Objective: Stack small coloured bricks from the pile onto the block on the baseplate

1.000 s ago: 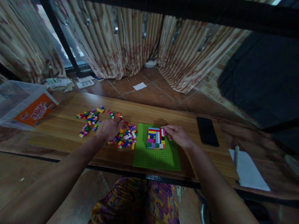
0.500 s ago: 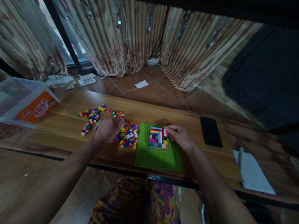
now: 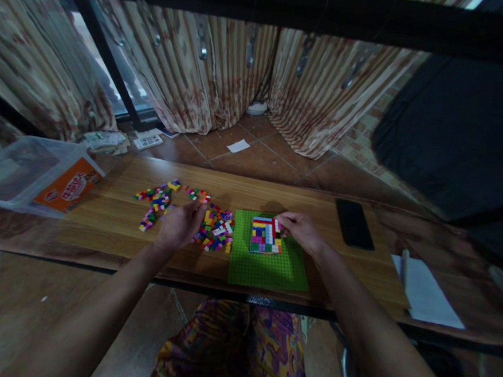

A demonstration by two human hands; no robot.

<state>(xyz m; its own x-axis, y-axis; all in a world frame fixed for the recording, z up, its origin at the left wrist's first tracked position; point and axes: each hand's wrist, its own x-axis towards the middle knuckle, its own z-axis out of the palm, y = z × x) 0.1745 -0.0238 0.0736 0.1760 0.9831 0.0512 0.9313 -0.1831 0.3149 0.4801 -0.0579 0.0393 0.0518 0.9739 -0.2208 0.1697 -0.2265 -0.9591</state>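
A square build of colourful toy bricks (image 3: 266, 235) sits on the upper middle of a green studded baseplate (image 3: 267, 273). My right hand (image 3: 300, 231) is at the build's far right corner, thumb and fingers closed together against its edge. Whether a small brick is between those fingertips cannot be made out. My left hand (image 3: 180, 225) is over the loose toy bricks (image 3: 216, 229) left of the baseplate, its fingers drawn into a pinch. Anything in that pinch is too small to tell, and the hand covers part of the pile.
More loose bricks (image 3: 158, 199) lie farther left on the wooden tabletop (image 3: 117, 202). A clear plastic bin (image 3: 16, 166) with an orange label stands at the left end. At right are a black phone (image 3: 355, 223) and white paper (image 3: 431, 293) with a pen-like stick (image 3: 404, 268).
The view has tilted slightly, so everything appears a little lower. My left hand stays closed over the loose bricks, and my right hand stays at the build's corner.
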